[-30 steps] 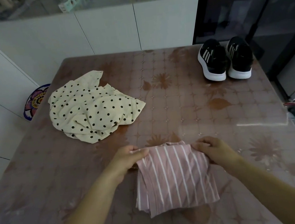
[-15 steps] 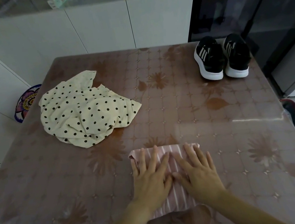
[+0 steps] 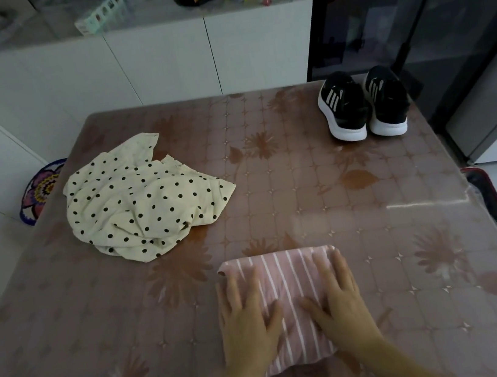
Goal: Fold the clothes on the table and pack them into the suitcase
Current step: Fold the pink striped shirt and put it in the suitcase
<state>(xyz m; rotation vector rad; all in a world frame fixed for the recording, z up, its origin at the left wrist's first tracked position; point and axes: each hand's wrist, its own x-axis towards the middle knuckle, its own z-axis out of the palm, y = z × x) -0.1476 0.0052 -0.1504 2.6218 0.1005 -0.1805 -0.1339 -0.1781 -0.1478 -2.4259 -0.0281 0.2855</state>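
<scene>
A folded pink garment with white stripes (image 3: pixel 286 282) lies near the front of the brown flowered table (image 3: pixel 322 197). My left hand (image 3: pixel 246 319) presses flat on its left half, fingers straight. My right hand (image 3: pixel 339 300) presses flat on its right half, fingers spread. A crumpled cream garment with black dots (image 3: pixel 137 200) lies unfolded at the left of the table. The rim of a dark red suitcase (image 3: pixel 495 204) shows past the table's right edge, low on the floor.
A pair of black sneakers with white soles (image 3: pixel 363 105) stands at the table's far right corner. White cabinets run behind the table, with small items on their top. A dark glass door stands at the right. A colourful mat (image 3: pixel 40 192) lies on the floor left.
A second ago both hands pinched the striped garment's far edge. They folded it over and laid flat on it; since then the hands have slid apart toward its sides.
</scene>
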